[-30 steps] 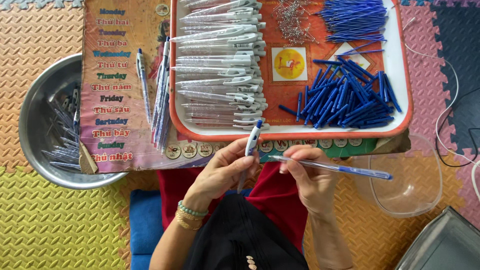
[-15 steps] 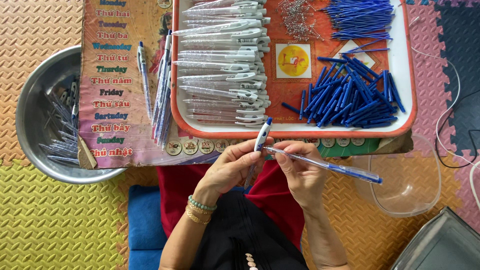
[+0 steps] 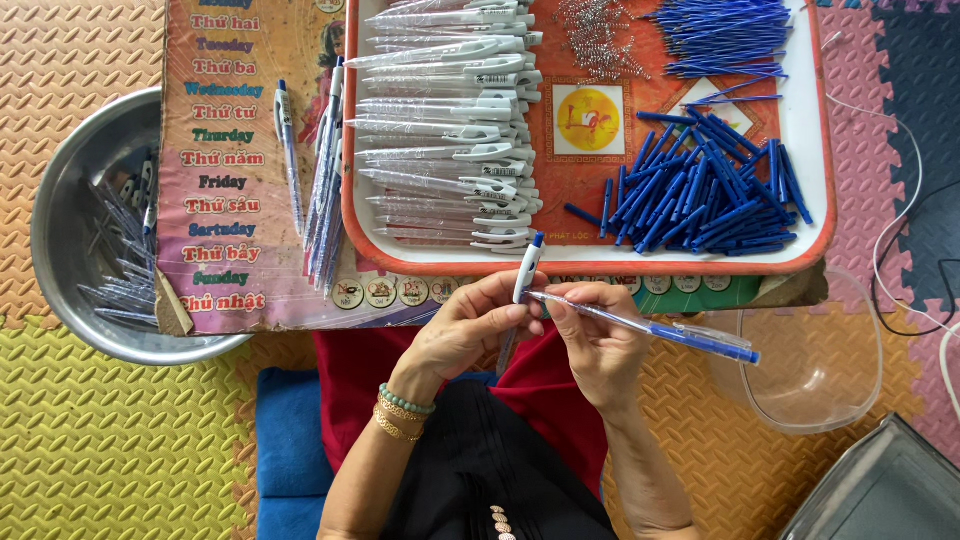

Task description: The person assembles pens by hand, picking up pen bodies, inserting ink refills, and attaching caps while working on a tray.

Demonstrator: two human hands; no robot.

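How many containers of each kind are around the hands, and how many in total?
Metal bowl: 1
Clear plastic bowl: 1
Orange-rimmed tray: 1
Total: 3
The left hand holds a white pen top; the right hand holds a blue-tipped clear pen barrel.

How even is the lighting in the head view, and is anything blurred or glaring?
Head view: soft, even light, only faint shadows; left hand, right hand and pen barrel look sharp; mild sheen on the metal bowl; the tray edges bow slightly.
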